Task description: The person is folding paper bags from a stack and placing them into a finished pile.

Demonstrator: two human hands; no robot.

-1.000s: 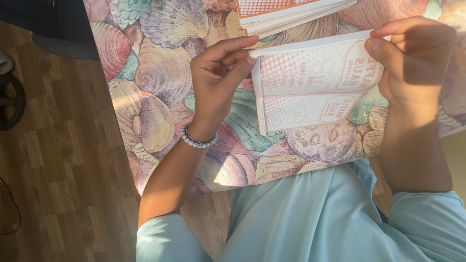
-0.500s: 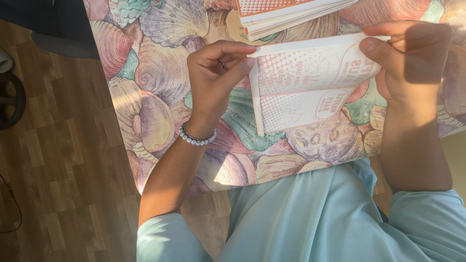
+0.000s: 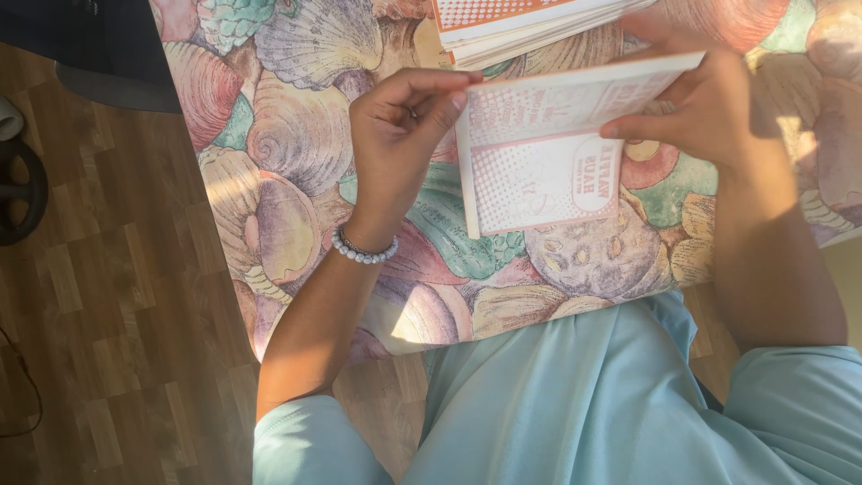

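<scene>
The floor (image 3: 99, 296) was wood laminate and filled the left side of the head view. A table (image 3: 296, 153) covered in a cloth printed with large seashells took up the upper and middle part of the view. The person wore a light blue shirt (image 3: 584, 395) that occupied the lower right. At the upper left, a dark object (image 3: 99, 45) lay partly over the floor beside the table edge, and a black round item (image 3: 20, 189) sat at the far left edge; what either was could not be determined. A stack (image 3: 521, 22) of flat printed sheets, orange and white, lay on the table at the top edge. Just below the stack, a folded sheet (image 3: 548, 153) with an orange dotted print was held slightly above the cloth, with its upper part bent back along a crease. The left hand (image 3: 395, 135) was closed on the sheet's upper left corner, thumb and fingertips pinched at the edge. The right hand (image 3: 709, 112) was clamped on the sheet's right side, with the fingers laid across the printed face and the thumb behind the flap. The two hands were well apart, with the sheet between them. A bracelet (image 3: 364, 250) of pale beads circled the left wrist.
</scene>
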